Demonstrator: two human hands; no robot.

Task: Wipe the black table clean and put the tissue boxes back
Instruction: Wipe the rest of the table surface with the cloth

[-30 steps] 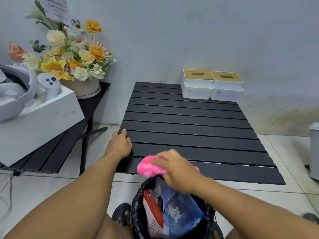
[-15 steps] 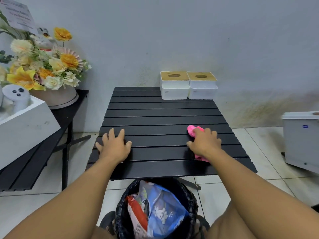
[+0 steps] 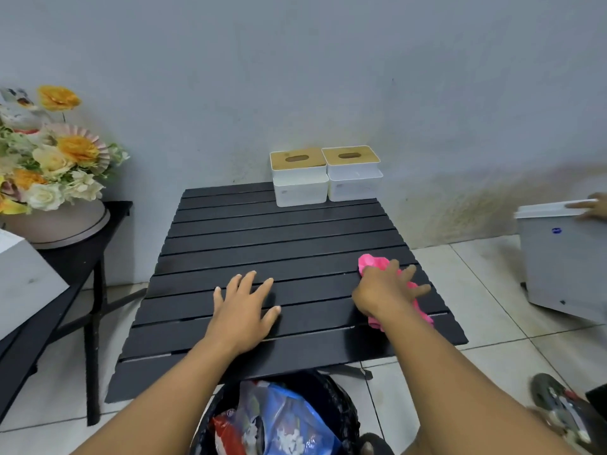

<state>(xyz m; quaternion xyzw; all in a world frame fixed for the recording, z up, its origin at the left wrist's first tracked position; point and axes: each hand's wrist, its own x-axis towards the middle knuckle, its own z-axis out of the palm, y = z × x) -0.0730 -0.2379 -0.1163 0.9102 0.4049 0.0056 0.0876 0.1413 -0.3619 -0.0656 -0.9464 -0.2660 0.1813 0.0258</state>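
Observation:
The black slatted table [image 3: 262, 238] fills the middle of the view. Two white tissue boxes with wooden lids stand side by side at its far edge against the wall, the left tissue box [image 3: 299, 178] touching the right tissue box [image 3: 354, 174]. My left hand [image 3: 244, 310] lies flat on the near slats with fingers spread, holding nothing. My right hand [image 3: 386, 289] presses a pink cloth [image 3: 372, 262] onto the table near its right edge; the cloth sticks out above and below the hand.
A black bin [image 3: 341, 405] lined with a bag and full of wrappers stands below the table's near edge. A flower arrangement [image 3: 52, 159] sits on a black side table [image 3: 82, 251] at left. At right, another person's hand [image 3: 591, 208] rests on a white bin [image 3: 565, 257].
My right hand carried the pink cloth from above the bin onto the table and slid it toward the right edge. My left hand moved from the left edge to flat on the slats.

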